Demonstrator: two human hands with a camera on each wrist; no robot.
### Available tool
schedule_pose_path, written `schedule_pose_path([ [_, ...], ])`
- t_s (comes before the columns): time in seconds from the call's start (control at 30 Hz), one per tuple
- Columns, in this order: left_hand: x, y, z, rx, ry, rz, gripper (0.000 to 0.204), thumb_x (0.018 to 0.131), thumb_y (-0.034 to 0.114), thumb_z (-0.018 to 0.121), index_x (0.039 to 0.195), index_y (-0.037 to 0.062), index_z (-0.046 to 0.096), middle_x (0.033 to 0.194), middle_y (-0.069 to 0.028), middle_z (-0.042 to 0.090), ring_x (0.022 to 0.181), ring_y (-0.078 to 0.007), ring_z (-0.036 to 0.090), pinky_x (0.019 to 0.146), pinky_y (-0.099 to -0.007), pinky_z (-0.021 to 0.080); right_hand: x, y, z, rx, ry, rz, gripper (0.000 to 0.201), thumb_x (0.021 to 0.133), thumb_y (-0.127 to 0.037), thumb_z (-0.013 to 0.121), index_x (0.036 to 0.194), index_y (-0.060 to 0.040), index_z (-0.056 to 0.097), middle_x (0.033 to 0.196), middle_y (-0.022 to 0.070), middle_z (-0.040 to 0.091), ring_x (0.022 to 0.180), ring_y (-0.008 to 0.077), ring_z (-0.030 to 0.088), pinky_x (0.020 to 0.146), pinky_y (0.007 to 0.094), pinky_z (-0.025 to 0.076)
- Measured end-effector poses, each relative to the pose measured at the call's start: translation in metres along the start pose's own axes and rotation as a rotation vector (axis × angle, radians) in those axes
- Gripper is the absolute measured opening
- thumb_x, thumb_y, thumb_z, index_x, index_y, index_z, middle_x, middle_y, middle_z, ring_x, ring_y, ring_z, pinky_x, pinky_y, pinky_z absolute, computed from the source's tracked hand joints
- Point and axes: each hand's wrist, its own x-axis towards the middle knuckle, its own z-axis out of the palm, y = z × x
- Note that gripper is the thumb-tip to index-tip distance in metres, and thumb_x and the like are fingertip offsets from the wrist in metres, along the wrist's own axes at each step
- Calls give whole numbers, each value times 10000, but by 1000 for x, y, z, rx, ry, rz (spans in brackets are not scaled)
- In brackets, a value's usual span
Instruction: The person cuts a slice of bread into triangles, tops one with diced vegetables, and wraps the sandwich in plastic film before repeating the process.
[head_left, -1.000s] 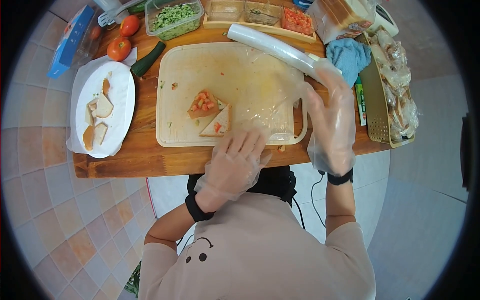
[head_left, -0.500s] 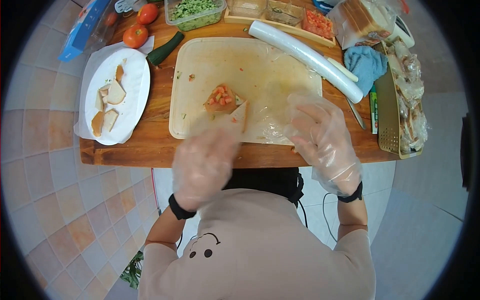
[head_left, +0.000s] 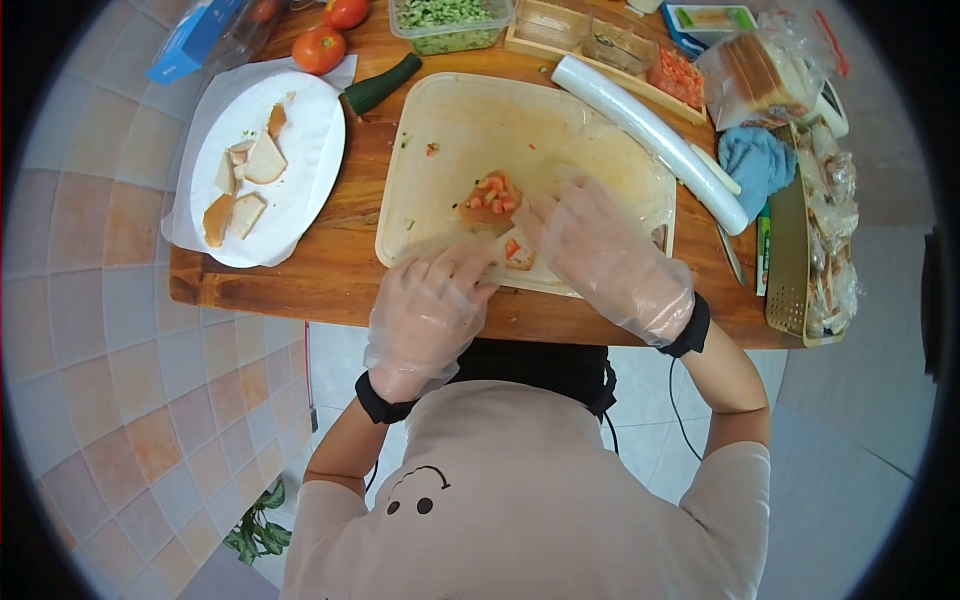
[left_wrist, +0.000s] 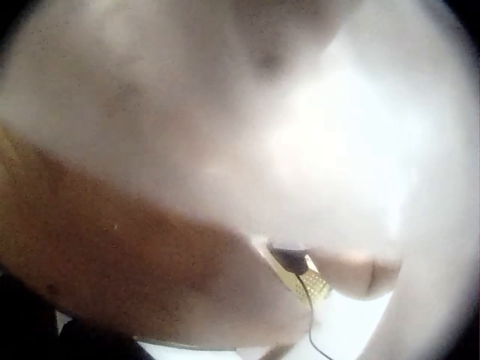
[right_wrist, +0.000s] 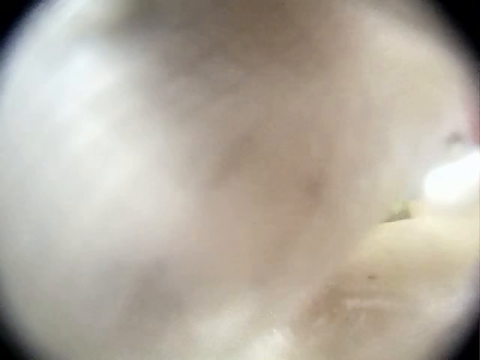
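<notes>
Both hands wear clear plastic gloves over a cream cutting board (head_left: 440,120). In the head view a bread piece topped with diced tomato (head_left: 492,195) lies on the board. In front of it is a white bread triangle (head_left: 518,252) with a bit of tomato on it. The left hand (head_left: 428,308) reaches in from the near left, fingertips right at the triangle's left side. From the right comes the right hand (head_left: 608,250), its fingers extended toward the two bread pieces and partly covering them. Glove film blurs both wrist views and hides the fingertips.
A white plate (head_left: 325,205) with bread scraps stands left. Behind are tomatoes (head_left: 318,50), a cucumber piece (head_left: 383,85) and a tub of chopped green vegetable (head_left: 450,38). A cling film roll (head_left: 650,140), blue cloth (head_left: 755,160) and basket of wrapped food (head_left: 790,290) lie right.
The right hand left the cling film roll, drew back, then moved left to the bread. The left hand pulled back and returned beside the bread. The head view shifted.
</notes>
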Motion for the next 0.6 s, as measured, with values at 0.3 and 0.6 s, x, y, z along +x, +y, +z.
schedule_pose_path([
  [0.3,-10,-8,13,-10,89,64,340,829,185,813,1144,154,689,1088,-37,653,977,-273,640,855,-414,525,-1,10,-11,130,23,-47,397,765,-58,677,1160,-23,665,1112,126,640,1120,322,582,1125,483,445],
  [0.6,-1,-8,-1,-30,23,45,376,807,248,825,1143,131,704,1091,-66,683,978,-302,650,903,-439,518,-4,13,-15,231,-20,-2,330,788,-79,652,1114,-24,665,988,93,625,992,274,575,1091,433,451],
])
